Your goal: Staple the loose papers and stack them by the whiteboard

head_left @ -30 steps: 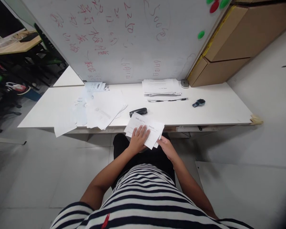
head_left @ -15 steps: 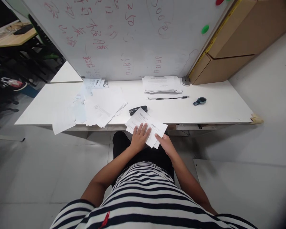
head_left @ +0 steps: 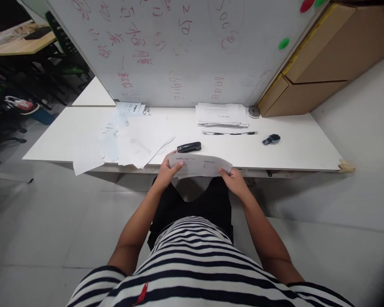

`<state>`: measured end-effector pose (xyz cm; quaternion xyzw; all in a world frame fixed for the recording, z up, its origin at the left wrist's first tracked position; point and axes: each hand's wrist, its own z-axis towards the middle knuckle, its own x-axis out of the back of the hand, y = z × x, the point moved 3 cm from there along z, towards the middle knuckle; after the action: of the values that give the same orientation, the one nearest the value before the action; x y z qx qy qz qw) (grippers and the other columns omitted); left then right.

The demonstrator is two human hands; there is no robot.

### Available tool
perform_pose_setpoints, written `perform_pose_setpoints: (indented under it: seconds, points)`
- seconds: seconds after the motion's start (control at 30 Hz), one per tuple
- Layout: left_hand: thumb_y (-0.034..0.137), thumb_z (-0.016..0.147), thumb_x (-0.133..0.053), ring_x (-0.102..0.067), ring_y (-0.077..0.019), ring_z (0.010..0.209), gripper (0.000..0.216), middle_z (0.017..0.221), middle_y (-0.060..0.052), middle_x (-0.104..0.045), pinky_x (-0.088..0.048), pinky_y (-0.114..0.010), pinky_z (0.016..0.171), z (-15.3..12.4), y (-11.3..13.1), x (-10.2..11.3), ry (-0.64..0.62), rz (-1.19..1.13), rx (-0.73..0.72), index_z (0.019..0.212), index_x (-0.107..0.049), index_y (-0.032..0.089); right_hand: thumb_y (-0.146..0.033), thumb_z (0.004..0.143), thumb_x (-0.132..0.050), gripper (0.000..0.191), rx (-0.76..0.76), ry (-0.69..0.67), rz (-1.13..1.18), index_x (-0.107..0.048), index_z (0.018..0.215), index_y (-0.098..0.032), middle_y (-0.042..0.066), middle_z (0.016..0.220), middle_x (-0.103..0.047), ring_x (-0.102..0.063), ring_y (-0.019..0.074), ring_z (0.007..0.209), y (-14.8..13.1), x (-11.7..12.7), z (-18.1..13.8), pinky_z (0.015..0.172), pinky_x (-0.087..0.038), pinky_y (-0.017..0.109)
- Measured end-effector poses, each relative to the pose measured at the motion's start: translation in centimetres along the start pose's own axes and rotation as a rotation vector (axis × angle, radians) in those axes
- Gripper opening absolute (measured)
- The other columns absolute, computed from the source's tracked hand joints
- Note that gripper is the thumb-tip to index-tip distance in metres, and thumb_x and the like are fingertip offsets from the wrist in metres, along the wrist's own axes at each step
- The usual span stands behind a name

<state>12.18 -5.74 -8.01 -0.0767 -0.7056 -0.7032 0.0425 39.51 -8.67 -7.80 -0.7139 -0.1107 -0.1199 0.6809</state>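
Note:
Both hands hold a small stack of white printed sheets (head_left: 198,165) lifted on edge at the front rim of the white desk (head_left: 294,147). My left hand (head_left: 167,171) pinches the stack's left end, thumb on top. My right hand (head_left: 233,178) grips its right end. A black stapler (head_left: 188,147) lies on the desk just behind the sheets, a little left of their middle.
Loose papers (head_left: 128,143) spread over the desk's left part. A neat paper pile (head_left: 221,114), a pen (head_left: 229,133), a small dark device (head_left: 271,139) and a grey mouse (head_left: 253,111) lie toward the back right. A whiteboard (head_left: 179,47) stands behind; cardboard boxes (head_left: 320,64) rise at right.
The sheets lay flat under my left palm at the desk edge; both hands have now picked them up by the ends and turned them square to the desk.

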Motion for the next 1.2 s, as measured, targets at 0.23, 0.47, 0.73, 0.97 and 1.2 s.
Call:
perform_pose_setpoints:
  seconds: [0.23,0.47,0.73,0.97,1.2]
  points:
    - [0.045,0.072,-0.071,-0.061,-0.0255,0.106,0.048,0.112,-0.009,-0.068,-0.048,-0.039,0.093,3.9,0.8,-0.1,0.039,-0.117,-0.057,0.107,-0.067,0.013,-0.051,0.080,-0.059,0.045,0.138,0.059,0.067,-0.067,0.108,-0.017,0.007,0.105,-0.070,-0.061,0.0277,0.102,-1.9,-1.8,4.8,0.093,-0.045,0.042]
    - [0.044,0.071,-0.071,-0.062,-0.0248,0.105,0.050,0.113,-0.010,-0.068,-0.048,-0.040,0.093,4.9,-0.6,-1.3,0.075,-0.149,-0.034,0.110,-0.065,0.014,-0.048,0.074,-0.064,0.045,0.050,0.100,0.080,-0.067,0.105,-0.015,0.010,0.107,-0.070,-0.062,0.0272,0.104,-0.6,-4.6,6.6,0.093,-0.046,0.041]
    - [0.043,0.069,-0.072,-0.062,-0.0267,0.105,0.046,0.111,-0.008,-0.068,-0.049,-0.040,0.092,4.4,-0.4,-0.8,-0.074,-0.190,-0.025,0.105,-0.068,0.016,-0.048,0.076,-0.062,0.044,0.039,0.099,0.072,-0.068,0.108,-0.018,0.007,0.109,-0.069,-0.061,0.0264,0.108,-0.9,-4.8,5.0,0.098,-0.045,0.043]
    - [0.045,0.071,-0.071,-0.062,-0.0273,0.104,0.049,0.110,-0.010,-0.069,-0.050,-0.041,0.091,4.0,-0.4,-0.7,-0.036,-0.099,0.024,0.108,-0.066,0.015,-0.050,0.076,-0.061,0.045,0.012,0.140,0.140,-0.068,0.108,-0.019,0.007,0.108,-0.070,-0.060,0.0268,0.110,-0.1,-5.2,4.8,0.097,-0.046,0.043]
    - [0.043,0.074,-0.067,-0.062,-0.0243,0.103,0.040,0.109,-0.007,-0.069,-0.049,-0.039,0.092,4.4,-0.3,-1.2,-0.016,-0.098,-0.110,0.105,-0.067,0.018,-0.047,0.076,-0.063,0.045,0.029,0.179,0.167,-0.067,0.107,-0.015,0.010,0.108,-0.070,-0.061,0.0263,0.110,0.4,-5.4,5.0,0.097,-0.046,0.040]
